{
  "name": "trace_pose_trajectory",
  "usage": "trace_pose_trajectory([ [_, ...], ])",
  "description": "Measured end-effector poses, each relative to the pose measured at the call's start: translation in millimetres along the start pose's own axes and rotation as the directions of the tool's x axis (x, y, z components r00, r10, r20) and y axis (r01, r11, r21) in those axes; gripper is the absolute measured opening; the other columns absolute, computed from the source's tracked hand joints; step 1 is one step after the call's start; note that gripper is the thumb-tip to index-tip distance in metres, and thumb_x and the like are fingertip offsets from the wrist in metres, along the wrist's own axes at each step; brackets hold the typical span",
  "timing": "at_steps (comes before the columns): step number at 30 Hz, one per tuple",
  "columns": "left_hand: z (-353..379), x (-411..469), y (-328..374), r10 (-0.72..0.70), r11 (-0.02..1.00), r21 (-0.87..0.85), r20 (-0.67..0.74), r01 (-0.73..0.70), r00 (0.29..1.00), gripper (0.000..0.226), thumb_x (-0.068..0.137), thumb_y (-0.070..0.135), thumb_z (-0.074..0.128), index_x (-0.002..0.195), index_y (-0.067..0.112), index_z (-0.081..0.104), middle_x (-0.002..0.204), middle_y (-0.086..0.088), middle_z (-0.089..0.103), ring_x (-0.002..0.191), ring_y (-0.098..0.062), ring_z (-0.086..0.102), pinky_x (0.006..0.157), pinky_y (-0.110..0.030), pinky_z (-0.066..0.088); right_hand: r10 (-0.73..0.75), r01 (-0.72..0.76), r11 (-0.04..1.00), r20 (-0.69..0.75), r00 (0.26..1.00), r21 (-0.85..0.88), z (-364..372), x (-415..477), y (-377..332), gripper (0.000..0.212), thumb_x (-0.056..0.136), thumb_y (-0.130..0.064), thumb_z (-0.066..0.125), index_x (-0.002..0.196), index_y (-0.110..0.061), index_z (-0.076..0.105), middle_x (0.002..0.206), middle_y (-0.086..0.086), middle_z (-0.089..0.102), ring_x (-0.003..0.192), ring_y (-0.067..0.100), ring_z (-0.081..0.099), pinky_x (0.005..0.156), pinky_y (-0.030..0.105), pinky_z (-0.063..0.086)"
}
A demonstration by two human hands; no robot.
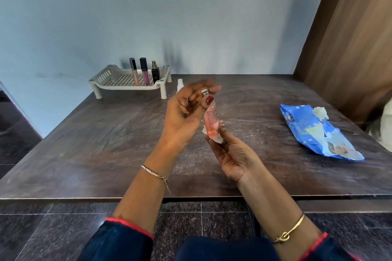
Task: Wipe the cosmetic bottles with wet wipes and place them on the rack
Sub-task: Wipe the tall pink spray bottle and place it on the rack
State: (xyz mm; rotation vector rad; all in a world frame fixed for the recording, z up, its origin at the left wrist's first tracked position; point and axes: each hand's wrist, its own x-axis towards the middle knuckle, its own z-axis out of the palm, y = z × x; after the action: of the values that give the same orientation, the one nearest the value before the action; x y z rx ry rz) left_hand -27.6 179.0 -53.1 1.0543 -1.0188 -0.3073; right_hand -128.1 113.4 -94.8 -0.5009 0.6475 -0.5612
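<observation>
Frame centre: left hand [186, 112] pinches pink bottle [210, 122] near its cap, right hand [231, 154] grips its base through white wipe [216, 139].

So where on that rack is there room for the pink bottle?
The rack's left half is bare, from its left rim to the two gloss tubes. Its right end is crowded: tubes, perfume bottle, and a white bottle just outside.
</observation>
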Motion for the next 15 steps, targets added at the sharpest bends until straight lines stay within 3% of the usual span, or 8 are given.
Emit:
trace_pose_trajectory([
  [2,0,-4,-2,-0.012,1.000,-0.029,-0.038,0.011,0.999,0.030,0.087,-0.006,0.058,0.109,0.014,0.064,0.106,0.005,0.072,0.113,-0.014,0.063,0.099,-0.035,0.049,-0.035,0.033,0.999,-0.063,0.997,-0.027,1,0,1,0.027,0.072,-0.019,0.075,0.087,0.001,0.066,0.082,0.013,0.070,0.064,0.016,0.067,0.053,0.020,0.057],
  [5,-2,-8,-8,-0.060,0.994,-0.093,-0.106,0.051,0.993,0.029,0.088,-0.001,0.058,0.112,0.016,0.062,0.113,0.002,0.070,0.116,-0.015,0.061,0.101,-0.045,0.047,-0.044,0.041,0.998,-0.095,0.995,-0.037,1,0,4,0.029,0.069,-0.019,0.077,0.088,0.000,0.065,0.083,0.012,0.069,0.063,0.014,0.065,0.049,0.019,0.055],
  [10,0,-19,-25,-0.197,0.980,-0.051,-0.072,0.194,0.978,0.050,0.087,0.003,0.062,0.125,0.033,0.051,0.112,0.010,0.069,0.105,-0.008,0.064,0.097,-0.038,0.050,0.014,-0.014,1.000,0.019,1.000,0.003,9,-4,2,0.014,0.079,-0.009,0.071,0.087,0.002,0.066,0.075,0.010,0.072,0.063,0.013,0.069,0.068,0.022,0.058],
  [15,-7,-23,-31,-0.243,0.970,-0.021,-0.111,0.243,0.964,0.036,0.083,0.007,0.069,0.117,0.016,0.059,0.101,-0.005,0.071,0.099,-0.020,0.067,0.086,-0.033,0.054,-0.018,0.019,1.000,0.028,0.999,-0.023,9,-7,5,0.016,0.075,-0.006,0.074,0.086,0.000,0.063,0.077,0.007,0.069,0.061,0.010,0.068,0.062,0.017,0.057],
])
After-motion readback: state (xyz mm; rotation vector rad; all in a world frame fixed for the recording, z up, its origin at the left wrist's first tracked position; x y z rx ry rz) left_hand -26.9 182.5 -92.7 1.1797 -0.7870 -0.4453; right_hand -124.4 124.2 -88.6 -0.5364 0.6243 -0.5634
